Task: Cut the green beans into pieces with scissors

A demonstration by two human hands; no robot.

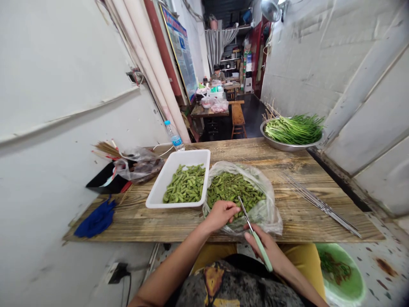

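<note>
My right hand (pixel 263 242) grips a pair of scissors (pixel 260 247) with pale green handles, their metal blades pointing up and away from me. Close to the blades, my left hand (pixel 223 214) is closed in a pinch over the near side of the plastic bag; whatever is between its fingertips is too small to make out. Green edamame pods (pixel 230 185) fill the opened clear plastic bag (pixel 270 204). Left of the bag, a white plastic tub (pixel 155 194) contains more loose pods (pixel 185 183).
A metal bowl (pixel 289 147) of green chives (pixel 295 129) stands at the back right. Metal skewers (pixel 322 205) lie to the right. At left are a water bottle (pixel 175 137), a black box (pixel 105 181) and a blue cloth (pixel 96 219). A green bin (pixel 348 277) is below right.
</note>
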